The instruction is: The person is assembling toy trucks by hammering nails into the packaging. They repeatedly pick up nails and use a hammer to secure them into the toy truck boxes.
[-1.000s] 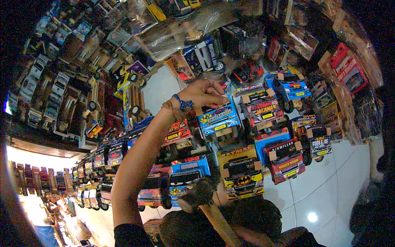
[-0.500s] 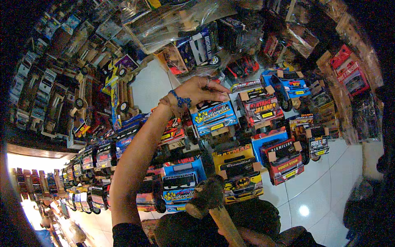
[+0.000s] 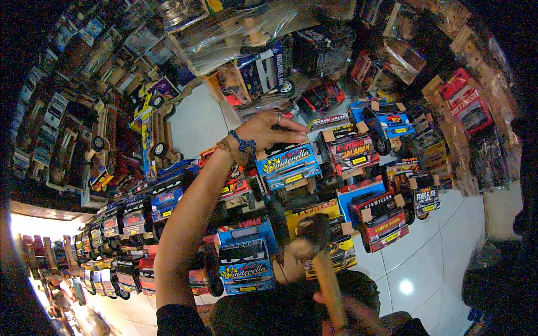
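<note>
A hammer (image 3: 327, 274) and a blue toy truck (image 3: 287, 168)

The left hand (image 3: 264, 133) is at the top of the blue toy truck, in the middle of lots of other toy trucks. Its fingers bend down to the top edge. I can't tell if this grip is pinched on something, because the fingertips are hard to see. A blue bead bracelet (image 3: 245, 143) is around the wrist.

The right hand (image 3: 354, 309) is low down, near the person's body, and it is blurry. Its grip is wrapped around the hammer's wooden handle. The big head of the hammer points up and covers part of a yellow and black truck (image 3: 343, 256).

Just to the right of the blue toy truck is a red and black truck (image 3: 351, 152). Another blue truck (image 3: 245, 263) is closer to the person, with its front showing. Long rows of trucks (image 3: 128, 219) go off to the left. A yellow truck (image 3: 148, 133) lies tipped on its side. On the right, you can see the shiny white tile floor (image 3: 428, 255).
</note>
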`<state>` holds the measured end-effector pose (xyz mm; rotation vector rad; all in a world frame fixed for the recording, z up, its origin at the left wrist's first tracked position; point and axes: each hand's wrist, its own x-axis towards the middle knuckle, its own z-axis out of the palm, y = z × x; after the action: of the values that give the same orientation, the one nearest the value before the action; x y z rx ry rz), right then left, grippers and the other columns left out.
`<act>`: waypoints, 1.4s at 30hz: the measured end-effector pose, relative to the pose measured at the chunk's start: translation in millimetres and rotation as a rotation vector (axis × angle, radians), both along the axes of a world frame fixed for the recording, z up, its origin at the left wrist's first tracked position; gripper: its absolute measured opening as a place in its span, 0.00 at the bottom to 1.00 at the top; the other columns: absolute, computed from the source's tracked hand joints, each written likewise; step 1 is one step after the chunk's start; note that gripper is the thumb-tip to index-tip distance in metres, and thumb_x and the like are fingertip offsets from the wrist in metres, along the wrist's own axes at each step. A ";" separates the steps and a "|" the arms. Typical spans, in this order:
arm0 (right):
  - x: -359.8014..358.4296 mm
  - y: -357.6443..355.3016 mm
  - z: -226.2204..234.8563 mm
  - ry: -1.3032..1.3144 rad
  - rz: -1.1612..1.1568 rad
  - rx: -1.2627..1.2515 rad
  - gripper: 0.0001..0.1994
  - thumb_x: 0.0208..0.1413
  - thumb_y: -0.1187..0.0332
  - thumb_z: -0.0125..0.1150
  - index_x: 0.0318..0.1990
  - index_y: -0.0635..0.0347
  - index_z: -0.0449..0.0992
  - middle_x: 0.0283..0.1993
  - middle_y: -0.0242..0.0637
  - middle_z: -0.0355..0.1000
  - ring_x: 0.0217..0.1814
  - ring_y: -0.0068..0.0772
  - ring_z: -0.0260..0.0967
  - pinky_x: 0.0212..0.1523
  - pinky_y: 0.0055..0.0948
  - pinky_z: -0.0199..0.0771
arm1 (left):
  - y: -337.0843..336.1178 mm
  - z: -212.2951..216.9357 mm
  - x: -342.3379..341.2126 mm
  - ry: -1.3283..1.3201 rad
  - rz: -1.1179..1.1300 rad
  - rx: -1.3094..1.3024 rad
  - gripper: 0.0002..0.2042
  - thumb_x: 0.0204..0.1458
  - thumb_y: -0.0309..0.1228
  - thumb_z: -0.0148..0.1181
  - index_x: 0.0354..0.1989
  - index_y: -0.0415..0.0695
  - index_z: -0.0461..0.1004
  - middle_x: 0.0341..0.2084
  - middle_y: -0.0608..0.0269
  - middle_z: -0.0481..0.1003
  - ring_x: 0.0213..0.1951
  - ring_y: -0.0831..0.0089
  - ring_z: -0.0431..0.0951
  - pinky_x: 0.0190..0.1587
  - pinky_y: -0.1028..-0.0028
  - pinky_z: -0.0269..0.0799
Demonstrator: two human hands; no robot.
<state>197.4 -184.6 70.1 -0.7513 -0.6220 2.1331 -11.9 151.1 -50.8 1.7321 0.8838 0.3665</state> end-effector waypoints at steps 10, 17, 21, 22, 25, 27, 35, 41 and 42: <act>2.2 40.0 14.6 -0.503 -0.537 0.020 0.33 0.63 0.57 0.53 0.71 0.57 0.49 0.16 0.22 0.50 0.11 0.13 0.44 0.09 0.20 0.54 | 3.2 -7.6 1.2 -0.063 0.009 -0.022 0.15 0.52 0.38 0.67 0.45 0.45 0.81 0.40 0.66 0.80 0.44 0.78 0.77 0.50 0.76 0.70; 40.9 81.6 -1.1 -0.976 -0.453 0.168 0.28 0.64 0.65 0.50 0.70 0.57 0.52 0.33 0.28 0.66 0.26 0.15 0.60 0.23 0.21 0.67 | 2.2 -4.8 -0.7 -0.093 -0.022 0.058 0.16 0.52 0.38 0.66 0.47 0.45 0.80 0.36 0.68 0.81 0.40 0.80 0.77 0.47 0.77 0.71; 52.7 100.0 -17.8 -1.211 -0.289 0.373 0.26 0.64 0.68 0.52 0.68 0.64 0.56 0.60 0.44 0.66 0.57 0.31 0.66 0.58 0.30 0.65 | 1.1 -4.9 -0.5 -0.111 -0.021 0.036 0.16 0.53 0.38 0.65 0.48 0.46 0.80 0.36 0.68 0.81 0.39 0.81 0.77 0.45 0.78 0.71; 53.6 104.4 -21.4 -1.229 -0.255 0.429 0.26 0.64 0.68 0.52 0.68 0.65 0.56 0.62 0.45 0.64 0.60 0.33 0.64 0.61 0.31 0.61 | 1.6 -5.5 -0.3 -0.100 -0.025 0.064 0.16 0.53 0.39 0.65 0.48 0.46 0.80 0.36 0.68 0.81 0.39 0.81 0.77 0.45 0.78 0.71; 55.1 118.0 -28.2 -1.316 -0.157 0.569 0.26 0.64 0.67 0.52 0.68 0.64 0.56 0.61 0.46 0.66 0.61 0.36 0.65 0.60 0.34 0.63 | 3.1 -7.9 0.7 -0.103 -0.045 0.077 0.16 0.54 0.39 0.65 0.49 0.47 0.80 0.36 0.68 0.81 0.39 0.81 0.77 0.44 0.78 0.72; 53.7 127.1 -31.9 -1.439 -0.116 0.818 0.27 0.64 0.66 0.52 0.68 0.63 0.56 0.58 0.46 0.69 0.57 0.36 0.69 0.57 0.35 0.67 | 4.1 -8.6 1.3 -0.085 -0.039 0.095 0.16 0.54 0.40 0.65 0.48 0.47 0.80 0.36 0.68 0.81 0.39 0.81 0.77 0.44 0.77 0.72; 43.0 147.3 -31.6 -1.457 0.027 0.829 0.27 0.63 0.68 0.50 0.69 0.57 0.55 0.45 0.53 0.75 0.41 0.49 0.76 0.41 0.39 0.74 | 3.2 -8.9 0.3 -0.119 -0.001 0.058 0.15 0.52 0.39 0.66 0.46 0.47 0.81 0.35 0.66 0.81 0.38 0.80 0.78 0.43 0.76 0.73; 38.1 156.5 -38.5 -1.557 0.092 1.075 0.28 0.61 0.73 0.52 0.69 0.57 0.54 0.50 0.54 0.73 0.44 0.50 0.75 0.43 0.39 0.74 | 7.4 -18.2 -0.6 -0.148 -0.010 0.159 0.11 0.52 0.34 0.66 0.42 0.45 0.82 0.34 0.67 0.81 0.37 0.78 0.77 0.42 0.75 0.73; 37.6 156.9 -40.6 -1.558 0.091 1.065 0.29 0.61 0.74 0.52 0.69 0.56 0.54 0.50 0.54 0.73 0.45 0.52 0.75 0.43 0.40 0.74 | 8.5 -19.5 -0.6 -0.130 -0.005 0.194 0.11 0.52 0.33 0.66 0.42 0.44 0.82 0.34 0.67 0.81 0.37 0.78 0.77 0.42 0.75 0.73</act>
<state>235.0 -27.8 29.5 -1.5561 -2.2686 0.5619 -12.5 159.6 -70.3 1.8644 0.7701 0.5703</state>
